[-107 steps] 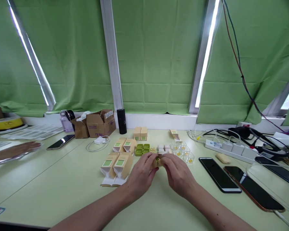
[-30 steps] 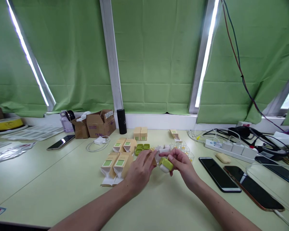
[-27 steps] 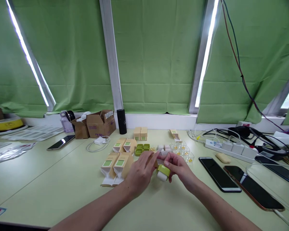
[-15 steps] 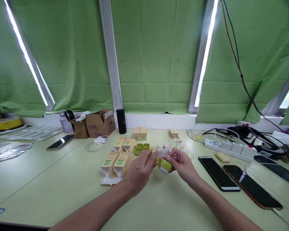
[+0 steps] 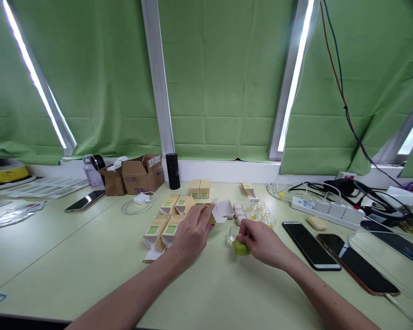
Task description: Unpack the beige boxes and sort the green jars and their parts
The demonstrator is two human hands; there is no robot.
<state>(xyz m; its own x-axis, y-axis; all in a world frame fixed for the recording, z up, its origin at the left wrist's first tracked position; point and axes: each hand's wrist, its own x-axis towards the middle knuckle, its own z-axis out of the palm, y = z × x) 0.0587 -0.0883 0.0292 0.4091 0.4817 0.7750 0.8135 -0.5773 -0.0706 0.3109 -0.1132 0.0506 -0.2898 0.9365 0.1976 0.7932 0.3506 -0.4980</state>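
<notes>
From my seat at the far end of the feed, I see the right hand (image 5: 261, 242) low over the tabletop (image 5: 206, 288), thumb and fingers pinching the green piece (image 5: 241, 249) by its upper edge. A clear cup (image 5: 231, 235) sits just left of it (I cannot tell whether they touch). The left hand (image 5: 195, 231), fingers pressed together, curls around a carton (image 5: 210, 218) whose white flap (image 5: 224, 209) spreads to the right; its thumb is hidden from me.

I judge the green piece light and stiff, perhaps a little slick, best held by two opposite sides. The carton looks like thin card: light, easily creased, so I would hold it by its side walls and spare the flap. The clear cup, I expect, scratches easily; its rim is the safer hold.

As for writing, the standing cartons (image 5: 156, 226) carry green labels (image 5: 170, 230), too small for me to read. The brown box (image 5: 140, 178) bears a white sticker (image 5: 154, 161) and purple print, neither legible.
</notes>
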